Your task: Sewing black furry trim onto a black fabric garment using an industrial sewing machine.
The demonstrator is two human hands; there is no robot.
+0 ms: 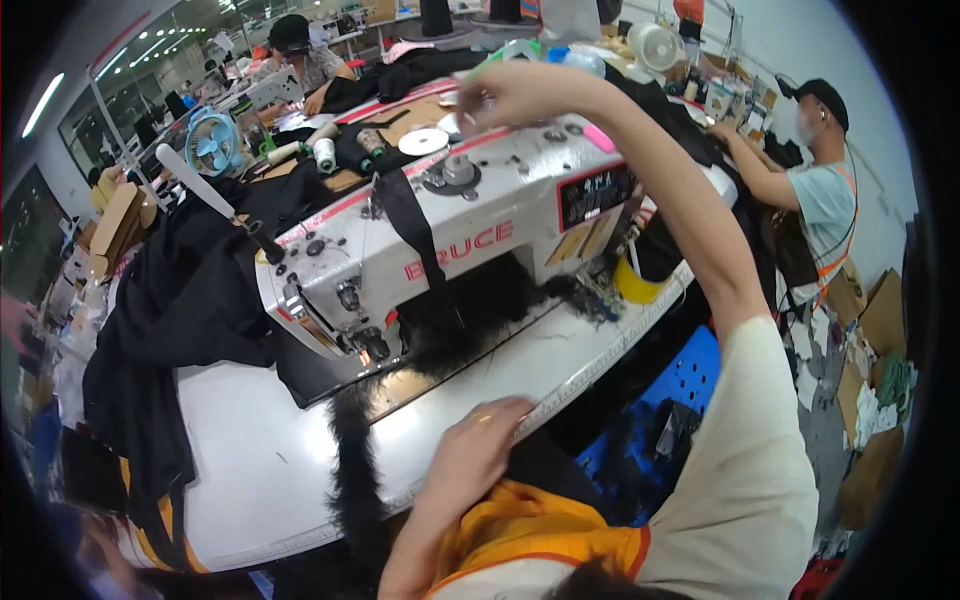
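A white sewing machine (455, 245) stands on the white table (240, 440), a black strap (405, 215) draped over its body. Black fluffy trim (350, 460) trails from under the machine over the front edge. My left hand (480, 440) rests right of the trim, fingers curled on the table's front edge. My right hand (485, 100) is raised past the machine's top, fingers bent near a white disc (423, 142) and thread cones (324, 155); what they hold is too small to make out. Black fabric (170, 300) covers the table's left side.
A yellow container (640, 285) stands at the machine's right end. A blue perforated plastic item (680, 380) is below the table. A co-worker (820, 190) works at the right, another (300, 70) behind. A blue fan (213, 140) and a white fan (655, 45) stand farther back.
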